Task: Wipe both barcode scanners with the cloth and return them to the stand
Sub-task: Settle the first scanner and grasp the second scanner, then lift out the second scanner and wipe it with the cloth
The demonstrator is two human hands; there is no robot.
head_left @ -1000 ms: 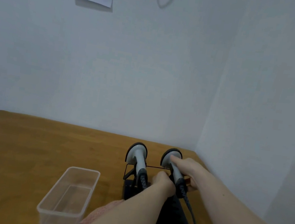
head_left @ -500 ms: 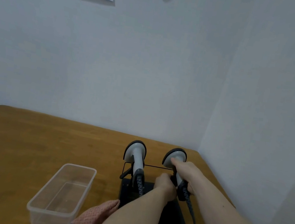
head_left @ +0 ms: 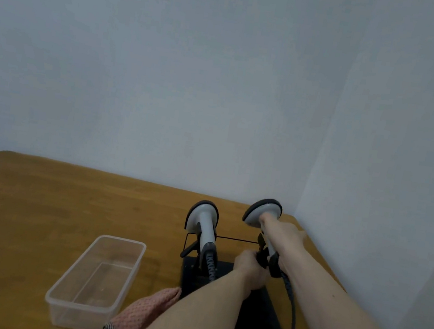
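Two grey-and-black barcode scanners stand at the black wire stand [head_left: 230,239] on the wooden table. The left scanner [head_left: 204,224] rests in the stand, untouched. My right hand [head_left: 282,236] grips the neck of the right scanner [head_left: 260,212], which sits a little higher than the left one and tilts right. My left hand [head_left: 249,272] is closed on the stand beside that scanner's black handle. A pink mesh cloth [head_left: 144,313] lies on the table under my left forearm, held by neither hand.
A clear plastic tub [head_left: 98,284] sits left of the stand. The stand's black base plate [head_left: 258,320] reaches toward me. Dark cables [head_left: 291,308] trail from the scanners along the right. Walls close in behind and on the right.
The right scanner has risen and tilted right in my right hand. My left hand stayed low on the stand. The view has shifted slightly.
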